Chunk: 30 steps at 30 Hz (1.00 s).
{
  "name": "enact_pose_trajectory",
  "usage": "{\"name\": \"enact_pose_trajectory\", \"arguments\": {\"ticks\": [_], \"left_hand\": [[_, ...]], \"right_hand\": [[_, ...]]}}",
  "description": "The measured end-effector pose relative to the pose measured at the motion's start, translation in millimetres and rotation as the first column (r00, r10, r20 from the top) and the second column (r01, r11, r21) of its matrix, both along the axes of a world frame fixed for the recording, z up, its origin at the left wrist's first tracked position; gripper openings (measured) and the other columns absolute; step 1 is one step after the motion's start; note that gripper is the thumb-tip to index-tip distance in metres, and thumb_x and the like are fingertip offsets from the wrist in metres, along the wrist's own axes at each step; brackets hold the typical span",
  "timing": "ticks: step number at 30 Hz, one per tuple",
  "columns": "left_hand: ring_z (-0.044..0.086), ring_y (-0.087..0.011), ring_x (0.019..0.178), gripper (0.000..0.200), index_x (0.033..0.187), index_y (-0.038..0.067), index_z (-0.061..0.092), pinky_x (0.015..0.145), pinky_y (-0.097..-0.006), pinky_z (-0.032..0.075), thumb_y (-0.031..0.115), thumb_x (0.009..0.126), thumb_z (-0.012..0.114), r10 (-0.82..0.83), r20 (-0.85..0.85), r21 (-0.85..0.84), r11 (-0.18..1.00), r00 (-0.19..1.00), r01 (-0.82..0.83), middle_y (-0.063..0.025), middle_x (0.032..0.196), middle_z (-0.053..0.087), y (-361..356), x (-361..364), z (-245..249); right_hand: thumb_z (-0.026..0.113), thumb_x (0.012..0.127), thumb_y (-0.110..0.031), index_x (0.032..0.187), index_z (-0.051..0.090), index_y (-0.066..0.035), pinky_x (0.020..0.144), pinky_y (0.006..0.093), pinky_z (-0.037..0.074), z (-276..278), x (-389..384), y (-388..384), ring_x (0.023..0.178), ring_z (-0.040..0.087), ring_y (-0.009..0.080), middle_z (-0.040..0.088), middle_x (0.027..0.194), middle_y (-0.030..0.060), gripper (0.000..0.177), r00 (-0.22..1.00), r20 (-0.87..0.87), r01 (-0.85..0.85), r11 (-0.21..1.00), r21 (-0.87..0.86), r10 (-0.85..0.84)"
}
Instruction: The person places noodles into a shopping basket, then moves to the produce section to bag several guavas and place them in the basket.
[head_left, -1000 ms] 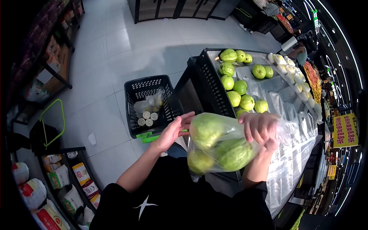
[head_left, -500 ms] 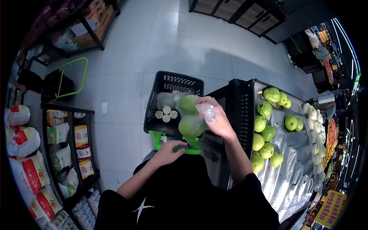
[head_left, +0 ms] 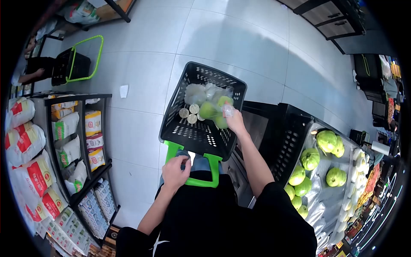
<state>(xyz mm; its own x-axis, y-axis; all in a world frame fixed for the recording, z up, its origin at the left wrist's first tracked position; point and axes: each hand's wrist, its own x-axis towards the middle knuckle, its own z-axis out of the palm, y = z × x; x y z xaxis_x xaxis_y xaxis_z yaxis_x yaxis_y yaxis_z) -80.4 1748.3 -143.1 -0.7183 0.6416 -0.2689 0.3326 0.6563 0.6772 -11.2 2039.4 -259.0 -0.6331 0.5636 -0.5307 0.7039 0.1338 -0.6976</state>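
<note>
In front of me is a black shopping basket (head_left: 180, 130) with a green handle (head_left: 201, 183). My left hand (head_left: 175, 172) is closed around the handle's left side, thumb and finger together. My right hand (head_left: 234, 118) grips the gathered top of a clear plastic bag (head_left: 215, 110), which hangs inside the basket at its right wall. Several green guavas (head_left: 207, 110) show through the plastic. Beside them in the basket lie another clear bag with pale contents (head_left: 195, 93) and several upright cylinders with speckled round ends (head_left: 192, 118).
At right, a display stand (head_left: 284, 150) carries loose guavas (head_left: 310, 158) and a row of pale wrapped produce (head_left: 358, 171). Shelves with bagged goods (head_left: 66, 150) stand at left. Farther off, a person's hand (head_left: 39, 73) is near another basket (head_left: 79, 64). A white paper scrap (head_left: 124, 91) lies on the floor.
My right hand has lowered the bag of guavas into the basket. My left hand has shifted to the handle's left side, and the basket now appears tilted and farther right in view.
</note>
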Motion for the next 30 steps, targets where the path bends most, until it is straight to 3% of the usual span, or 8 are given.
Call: {"name": "enact_pose_trajectory", "arguments": {"ticks": [3, 5, 6, 11, 17, 19, 28, 30], "left_hand": [[0.069, -0.0265, 0.07, 0.009, 0.087, 0.007, 0.069, 0.063, -0.036, 0.054, 0.014, 0.083, 0.067, 0.073, 0.008, 0.03, 0.997, 0.997, -0.073, -0.0086, 0.077, 0.07, -1, 3, -6], [0.068, -0.0267, 0.067, 0.007, 0.086, 0.006, 0.069, 0.061, -0.0347, 0.054, 0.011, 0.081, 0.068, 0.073, -0.02, 0.017, 0.997, 0.997, -0.073, -0.009, 0.076, 0.07, 0, 2, -7], [0.068, -0.0265, 0.067, 0.007, 0.086, 0.006, 0.069, 0.061, -0.0348, 0.054, 0.011, 0.081, 0.068, 0.079, -0.021, 0.015, 0.997, 0.997, -0.079, -0.009, 0.076, 0.07, 1, 1, -7], [0.068, -0.0259, 0.066, 0.006, 0.085, 0.005, 0.069, 0.06, -0.0347, 0.053, 0.009, 0.08, 0.069, 0.13, -0.025, 0.003, 0.992, 0.991, -0.13, -0.009, 0.075, 0.07, 1, 4, -9], [0.068, -0.0254, 0.065, 0.007, 0.085, 0.005, 0.07, 0.06, -0.0345, 0.053, 0.008, 0.079, 0.069, 0.145, -0.048, -0.046, 0.988, 0.988, -0.147, -0.0092, 0.075, 0.07, 1, 5, -10], [0.068, -0.0252, 0.064, 0.009, 0.086, 0.004, 0.07, 0.061, -0.034, 0.054, 0.009, 0.078, 0.069, 0.164, -0.04, -0.04, 0.985, 0.986, -0.165, -0.0092, 0.074, 0.07, 1, 6, -11], [0.068, -0.0246, 0.063, 0.011, 0.086, 0.004, 0.07, 0.06, -0.0341, 0.054, 0.01, 0.077, 0.069, 0.157, -0.034, -0.056, 0.986, 0.987, -0.158, -0.009, 0.073, 0.069, 1, 4, -10], [0.068, -0.0244, 0.063, 0.011, 0.086, 0.004, 0.07, 0.06, -0.0339, 0.054, 0.011, 0.077, 0.069, 0.168, -0.032, -0.058, 0.984, 0.985, -0.17, -0.0087, 0.072, 0.069, 1, 4, -10]], "right_hand": [[0.055, 0.087, -0.015, 0.117, 0.068, -0.01, 0.11, 0.0442, 0.04, -60, 11, 17, 0.13, 0.047, 0.0453, 0.051, 0.145, 0.0162, 0.033, 0.99, -0.032, -0.138, 0.99, 0.011, 0.138], [0.052, 0.086, -0.014, 0.111, 0.069, -0.01, 0.099, 0.0428, 0.048, -93, 12, 26, 0.116, 0.061, 0.0379, 0.056, 0.14, 0.0168, 0.03, 0.877, -0.031, -0.452, 0.847, 0.279, 0.479], [0.054, 0.086, -0.014, 0.115, 0.068, -0.009, 0.103, 0.0454, 0.046, -99, 5, 30, 0.119, 0.058, 0.0387, 0.054, 0.142, 0.0164, 0.032, 0.823, 0.019, -0.556, 0.797, 0.236, 0.568], [0.056, 0.088, -0.017, 0.126, 0.063, -0.004, 0.102, 0.0431, 0.046, -131, -13, 28, 0.118, 0.059, 0.038, 0.056, 0.139, 0.017, 0.04, 0.829, 0.157, -0.545, 0.839, 0.005, 0.537], [0.057, 0.086, -0.017, 0.126, 0.064, -0.006, 0.099, 0.0428, 0.048, -181, -5, 26, 0.114, 0.063, 0.035, 0.058, 0.136, 0.0173, 0.043, 0.664, 0.302, -0.723, 0.691, 0.025, 0.684], [0.057, 0.083, -0.014, 0.131, 0.06, -0.006, 0.097, 0.0423, 0.05, -173, -12, 33, 0.111, 0.065, 0.0342, 0.06, 0.133, 0.0186, 0.049, 0.492, 0.33, -0.837, 0.543, -0.076, 0.805], [0.057, 0.083, -0.008, 0.148, 0.042, -0.009, 0.089, 0.0452, 0.053, -176, -35, 20, 0.106, 0.067, 0.0369, 0.068, 0.113, 0.023, 0.066, 0.26, 0.379, -0.933, 0.331, -0.137, 0.888], [0.059, 0.083, -0.007, 0.137, 0.051, -0.006, 0.089, 0.044, 0.053, -173, -36, 16, 0.108, 0.067, 0.0348, 0.068, 0.116, 0.0203, 0.054, 0.252, 0.385, -0.936, 0.325, -0.136, 0.888]]}}
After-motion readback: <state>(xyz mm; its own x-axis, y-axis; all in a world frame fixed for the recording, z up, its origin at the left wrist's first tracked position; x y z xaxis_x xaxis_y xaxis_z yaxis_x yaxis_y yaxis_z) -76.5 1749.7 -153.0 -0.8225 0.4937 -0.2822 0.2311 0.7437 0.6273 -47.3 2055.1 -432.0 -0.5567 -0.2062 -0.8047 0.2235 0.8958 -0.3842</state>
